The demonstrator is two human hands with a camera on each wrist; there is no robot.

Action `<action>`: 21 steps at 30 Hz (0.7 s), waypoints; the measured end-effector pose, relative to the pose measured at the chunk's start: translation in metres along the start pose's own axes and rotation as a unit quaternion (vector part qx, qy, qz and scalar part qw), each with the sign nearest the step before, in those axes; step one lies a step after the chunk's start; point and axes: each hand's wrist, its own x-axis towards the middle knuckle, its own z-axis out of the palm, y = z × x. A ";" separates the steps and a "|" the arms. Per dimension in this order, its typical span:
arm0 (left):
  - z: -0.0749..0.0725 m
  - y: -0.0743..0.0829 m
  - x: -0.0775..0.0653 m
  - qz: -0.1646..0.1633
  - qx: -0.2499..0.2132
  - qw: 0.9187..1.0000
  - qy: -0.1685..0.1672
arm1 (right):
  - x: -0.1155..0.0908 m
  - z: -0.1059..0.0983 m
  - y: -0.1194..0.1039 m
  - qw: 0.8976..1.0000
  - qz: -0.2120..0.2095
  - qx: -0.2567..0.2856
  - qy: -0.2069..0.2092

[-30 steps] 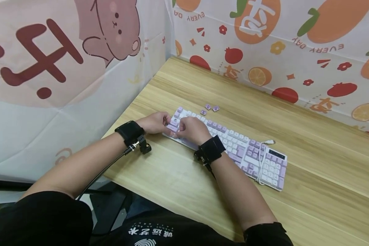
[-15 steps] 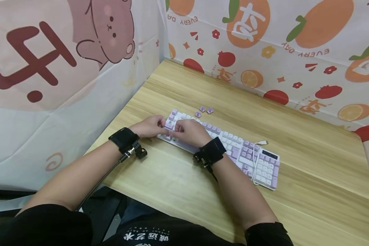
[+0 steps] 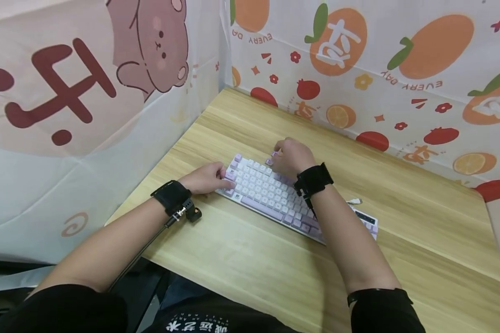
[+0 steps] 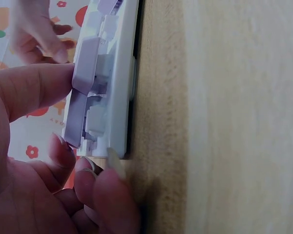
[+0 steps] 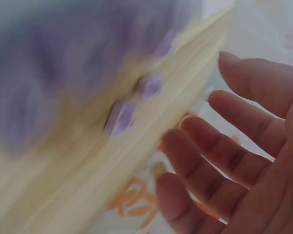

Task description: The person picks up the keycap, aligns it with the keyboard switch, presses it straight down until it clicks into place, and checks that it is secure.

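Note:
A white and lilac keyboard (image 3: 258, 185) lies slantwise on the wooden table. My left hand (image 3: 206, 178) holds its left end; in the left wrist view the thumb (image 4: 44, 87) rests against a wide lilac key (image 4: 87, 63), with the other fingers curled by the keyboard's end. Beyond the back edge, my right hand (image 3: 292, 157) hovers at the loose lilac keycaps (image 3: 269, 162), partly covering them. The right wrist view has its fingers spread and relaxed, holding nothing, beside blurred loose keycaps (image 5: 120, 118).
A white USB plug (image 3: 354, 201) lies behind the keyboard's right part, which my right forearm partly hides. Bare wooden tabletop (image 3: 233, 249) lies in front. Printed cloths (image 3: 337, 92) hang along the left and back edges of the table.
My right hand has left the keyboard's left end and moved right and back to the loose keycaps. The left hand stays at the keyboard's left end.

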 end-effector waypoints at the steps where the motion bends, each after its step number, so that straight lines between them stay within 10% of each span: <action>1: 0.000 0.000 0.000 0.000 0.000 1.000 0.000 | 0.002 -0.001 0.004 1.000 0.009 -0.008 -0.006; 21: 0.002 0.002 -0.004 -0.010 -0.004 1.000 0.006 | 0.018 0.006 0.018 0.995 0.009 -0.075 -0.060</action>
